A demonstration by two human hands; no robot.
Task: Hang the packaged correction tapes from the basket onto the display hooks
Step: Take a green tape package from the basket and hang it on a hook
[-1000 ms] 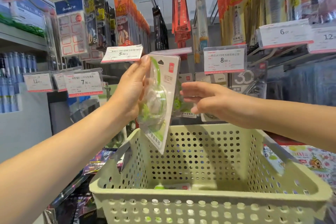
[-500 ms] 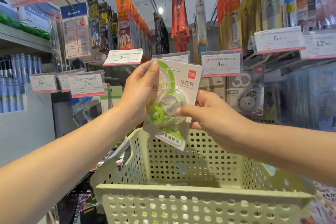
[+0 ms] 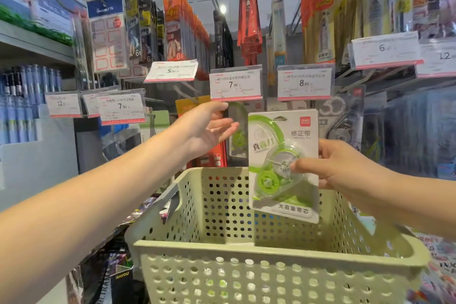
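A pale green plastic basket with round holes [image 3: 259,276] fills the bottom of the frame. Above its right side, the right hand [image 3: 345,170] pinches a white card pack with a green correction tape [image 3: 283,163]. The left hand [image 3: 204,128], fingers spread wide, reaches toward another green pack [image 3: 238,136], maybe hanging, under the white 7.90 price tag [image 3: 235,84].

basket [image 3: 271,250] floor hidden, near rim cut off

Pretty bright, even store lighting here, with one small ceiling light [image 3: 222,9] glowing up top between the hanging packs. Shadows are soft. Edges bend from the wide-angle lens and smear badly on the right. Some glare on the plastic price tag sleeves [image 3: 305,82]; the centre's reasonably sharp.
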